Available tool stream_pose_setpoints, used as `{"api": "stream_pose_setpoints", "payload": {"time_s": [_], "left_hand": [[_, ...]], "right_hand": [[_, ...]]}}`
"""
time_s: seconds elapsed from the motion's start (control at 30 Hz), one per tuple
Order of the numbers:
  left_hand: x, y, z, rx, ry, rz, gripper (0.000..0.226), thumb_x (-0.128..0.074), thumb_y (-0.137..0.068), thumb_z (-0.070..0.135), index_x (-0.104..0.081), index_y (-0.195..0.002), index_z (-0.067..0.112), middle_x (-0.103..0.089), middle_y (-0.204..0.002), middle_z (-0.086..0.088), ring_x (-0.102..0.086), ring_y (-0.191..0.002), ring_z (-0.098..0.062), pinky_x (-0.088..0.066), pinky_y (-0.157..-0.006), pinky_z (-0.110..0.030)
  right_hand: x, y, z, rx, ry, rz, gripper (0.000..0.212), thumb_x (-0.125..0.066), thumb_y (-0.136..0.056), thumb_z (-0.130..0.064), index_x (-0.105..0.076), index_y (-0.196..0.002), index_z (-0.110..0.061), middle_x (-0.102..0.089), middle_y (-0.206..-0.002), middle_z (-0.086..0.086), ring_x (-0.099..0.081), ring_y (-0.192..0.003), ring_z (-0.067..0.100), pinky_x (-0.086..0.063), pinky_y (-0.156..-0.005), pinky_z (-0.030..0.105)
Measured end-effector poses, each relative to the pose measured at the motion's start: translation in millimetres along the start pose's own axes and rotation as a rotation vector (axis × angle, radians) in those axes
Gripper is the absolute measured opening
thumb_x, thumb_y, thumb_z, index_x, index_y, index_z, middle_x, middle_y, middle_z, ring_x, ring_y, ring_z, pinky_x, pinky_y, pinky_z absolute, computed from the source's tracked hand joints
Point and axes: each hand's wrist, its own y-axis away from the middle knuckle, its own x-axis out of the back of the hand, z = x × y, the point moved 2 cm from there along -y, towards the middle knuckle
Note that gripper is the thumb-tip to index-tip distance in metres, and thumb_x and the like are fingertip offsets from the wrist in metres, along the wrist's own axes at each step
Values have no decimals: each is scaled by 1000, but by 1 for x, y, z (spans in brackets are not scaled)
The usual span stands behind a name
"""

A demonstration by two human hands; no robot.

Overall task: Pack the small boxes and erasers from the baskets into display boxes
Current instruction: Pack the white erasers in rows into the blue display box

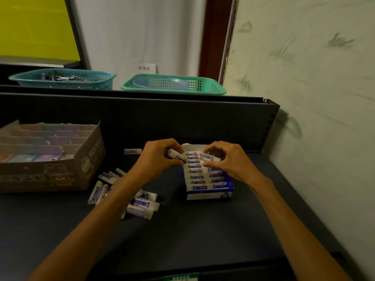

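Erasers are what we are packing now, and most of them already stand in two tidy columns inside the small blue-and-white display box on the dark shelf. We keep them on edge with the printed sleeves facing up, so that the rows stay tight and the labels read from the front.

Our left hand curls its fingers round one loose eraser, holding it tilted at the back left corner of the box, ready to go in. Our right hand pinches another eraser at the back of the right column, thumb below and fingers above; we judge that it is seating or straightening that piece so the next one has room. Both hands work at the far end because the near rows are already full.

A loose pile of erasers lies on the shelf to the left of the box, under our left forearm, near enough to reach without shifting. One stray eraser lies apart, behind the pile. Further left stands a cardboard display box with dividers and pastel small boxes in its compartments.

On the ledge behind sit a teal basket and a green basket; we cannot tell what the teal one holds. The blue box looks close to full, though the pile suggests more work remains.
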Motion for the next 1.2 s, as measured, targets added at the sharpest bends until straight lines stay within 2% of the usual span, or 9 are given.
{"api": "stream_pose_setpoints", "payload": {"time_s": [0.2, 0.37, 0.57, 0.73, 0.8, 0.87, 1.03, 1.13, 1.2], "left_hand": [[-7, -3, 4, -11, -61, 4, 25, -69, -80, 14, -63, -103, 23, -54, -104, 13, -53, -91, 1, -41, -70, -6], [-12, -4, 4, -19, -83, 16, 26, -68, -81, 15, -62, -105, 24, -58, -105, 12, -53, -90, 4, -39, -70, -4], [-15, -4, -1, -3, -91, 28, 27, -67, -83, 17, -60, -109, 22, -60, -106, 11, -54, -91, 3, -41, -72, -8], [-13, -9, -8, 12, -86, 23, 28, -67, -83, 19, -59, -110, 22, -61, -106, 9, -53, -88, 4, -39, -68, -6], [-12, -14, -11, 0, -95, 21, 30, -66, -84, 19, -60, -113, 22, -62, -109, 7, -52, -91, 4, -38, -69, -6], [-12, -19, -14, -7, -89, 20, 31, -65, -85, 19, -60, -115, 21, -62, -112, 5, -51, -94, 4, -38, -73, -7], [-18, -35, -20, -37, -76, -6, 30, -66, -85, 20, -60, -114, 22, -61, -112, 5, -49, -92, 4, -37, -70, -7], [-24, -45, -25, -38, -40, -20, 30, -67, -83, 19, -61, -112, 21, -59, -113, 4, -52, -94, 0, -43, -77, -14], [-28, -51, -28, -30, -42, -32, 30, -68, -83, 18, -61, -112, 22, -58, -114, 5, -52, -97, -1, -45, -81, -18]], "right_hand": [[4, 2, 12, -15, -105, 21, 23, -76, -77, -22, -63, -95, -28, -56, -104, -10, -57, -93, 7, -50, -76, 20], [6, 2, 18, -37, -249, 41, 39, -78, -73, -15, -57, -103, -26, -61, -106, -12, -61, -97, 3, -54, -78, 21], [5, 2, 24, -49, -359, 102, 32, -76, -75, -13, -62, -103, -20, -64, -107, -7, -64, -98, 7, -55, -82, 27], [4, -7, 27, -55, -402, 105, 43, -69, -81, -11, -59, -118, -31, -61, -118, -6, -60, -108, 6, -55, -83, 26], [3, -12, 29, -81, -372, 95, 50, -70, -82, -13, -54, -124, -35, -60, -120, -5, -58, -110, 6, -53, -85, 25], [2, -18, 30, -107, -325, 115, 51, -73, -79, -14, -54, -124, -29, -63, -115, -7, -59, -107, 4, -50, -88, 22], [1, -29, 30, -115, -234, 128, 32, -74, -78, -13, -60, -105, -23, -63, -107, -11, -60, -100, -1, -49, -81, 17], [-1, -35, 34, -104, -134, 100, 33, -71, -82, -14, -61, -112, -25, -60, -112, -8, -58, -102, 2, -49, -84, 18], [-2, -40, 36, -89, -77, 84, 35, -69, -83, -13, -60, -116, -24, -59, -113, -8, -56, -100, -1, -47, -81, 12]]}}
